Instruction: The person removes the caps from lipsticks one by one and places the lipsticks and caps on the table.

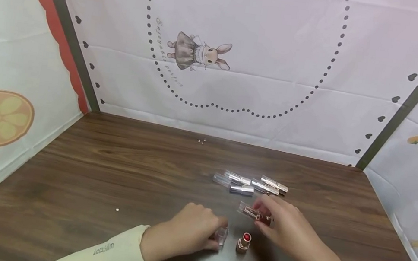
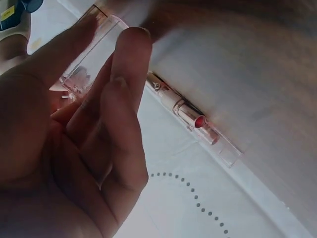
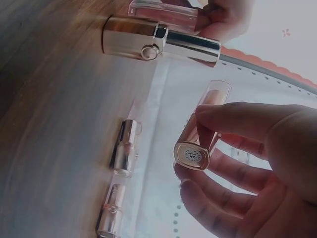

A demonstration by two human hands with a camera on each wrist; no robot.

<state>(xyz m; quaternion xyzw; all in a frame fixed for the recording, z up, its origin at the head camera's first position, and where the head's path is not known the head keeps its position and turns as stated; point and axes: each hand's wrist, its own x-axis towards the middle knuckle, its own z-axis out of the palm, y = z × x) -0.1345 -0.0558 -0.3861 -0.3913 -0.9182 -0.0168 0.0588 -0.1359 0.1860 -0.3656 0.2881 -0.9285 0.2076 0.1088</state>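
Observation:
In the head view my left hand (image 1: pixel 189 227) pinches a clear cap (image 1: pixel 221 237) between thumb and fingers, just above the wood-look table. My right hand (image 1: pixel 285 221) grips a lipstick (image 1: pixel 249 211) under a clear cap, held tilted. The right wrist view shows the round label on the base of this lipstick (image 3: pixel 190 155). Between the hands an uncapped lipstick (image 1: pixel 242 245) stands upright, its red tip showing. That standing lipstick (image 3: pixel 190 47) touches neither hand. From the left wrist, the pinched cap (image 2: pixel 91 52) looks see-through.
Several clear-capped lipsticks (image 1: pixel 241 190) lie in a loose group behind my right hand, with a clear cap (image 1: pixel 221 180) at their left. Small white bits (image 1: pixel 117 210) dot the table (image 1: pixel 110 170). Printed cloth walls (image 1: pixel 272 60) enclose the back and sides.

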